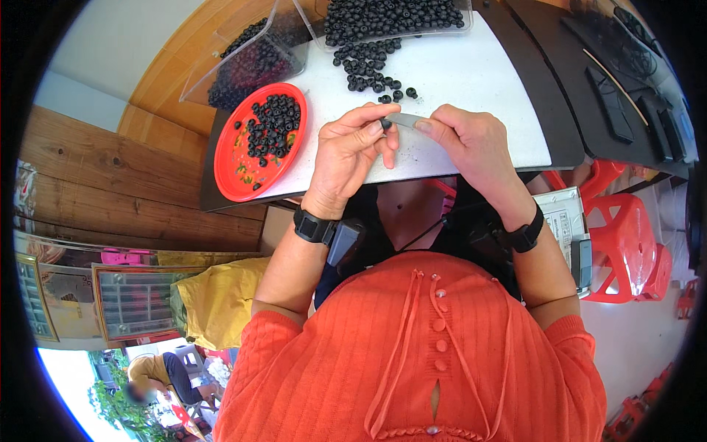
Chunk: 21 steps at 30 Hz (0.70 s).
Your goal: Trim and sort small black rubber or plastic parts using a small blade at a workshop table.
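Over the near part of a white board (pixel 486 88), my two hands meet. My left hand (pixel 340 156) pinches a small round black piece (pixel 386 124) between thumb and fingertips. In my right hand (pixel 475 141) is a thin grey blade (pixel 404 119), gripped by thumb and forefinger; its tip reaches the black piece. The rest of the blade is hidden in my fist. Just beyond my hands, loose black ring-like pieces (pixel 368 62) with holes lie scattered. A red oval plate (pixel 227 175) to the left of my left hand carries many of the same pieces.
Behind the board, a clear tub (pixel 465 22) is heaped with black pieces; a second clear bin (pixel 195 92) stands left of it. A dark table (pixel 541 81) extends right, bearing a phone-like slab (pixel 610 103). Red stools (pixel 626 243) stand lower right. Another person (pixel 166 372) bends over at far lower left.
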Motion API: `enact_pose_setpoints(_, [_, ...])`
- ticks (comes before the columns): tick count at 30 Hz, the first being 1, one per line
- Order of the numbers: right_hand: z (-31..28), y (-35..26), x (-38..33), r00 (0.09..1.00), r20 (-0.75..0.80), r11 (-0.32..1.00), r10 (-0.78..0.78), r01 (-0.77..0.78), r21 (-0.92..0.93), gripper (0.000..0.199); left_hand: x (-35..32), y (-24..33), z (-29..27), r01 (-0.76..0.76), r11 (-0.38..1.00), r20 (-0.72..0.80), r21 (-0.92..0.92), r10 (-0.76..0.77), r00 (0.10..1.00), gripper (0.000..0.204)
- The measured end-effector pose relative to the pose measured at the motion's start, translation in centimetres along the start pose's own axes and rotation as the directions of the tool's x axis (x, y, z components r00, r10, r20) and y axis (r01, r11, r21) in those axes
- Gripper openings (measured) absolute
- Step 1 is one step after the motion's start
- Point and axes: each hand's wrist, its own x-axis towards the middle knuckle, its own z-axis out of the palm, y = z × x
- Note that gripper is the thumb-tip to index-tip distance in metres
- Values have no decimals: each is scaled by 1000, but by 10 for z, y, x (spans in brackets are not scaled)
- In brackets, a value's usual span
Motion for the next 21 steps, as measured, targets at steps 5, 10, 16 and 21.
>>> enact_pose_setpoints(5, [2, 1, -2, 1000, 15, 1000, -5, 6, -24, 32, -1, -2, 0, -6, 1000, 2, -26, 6, 1000, 33])
enact_pose_setpoints(10, [3, 1, -2, 998, 18, 995, -58, 59, -74, 34, -4, -5, -1, -12, 998, -29, -55, 10, 1000, 30])
enact_pose_setpoints(16, [4, 0, -3, 997, 27, 985, -75, 78, -154, 35, -4, -6, 1, -17, 997, -41, -79, 14, 999, 27])
enact_pose_setpoints(21, [5, 1, -4, 993, 17, 980, -115, 116, -160, 35, -5, -9, 4, -39, 994, -127, -101, 26, 992, 24])
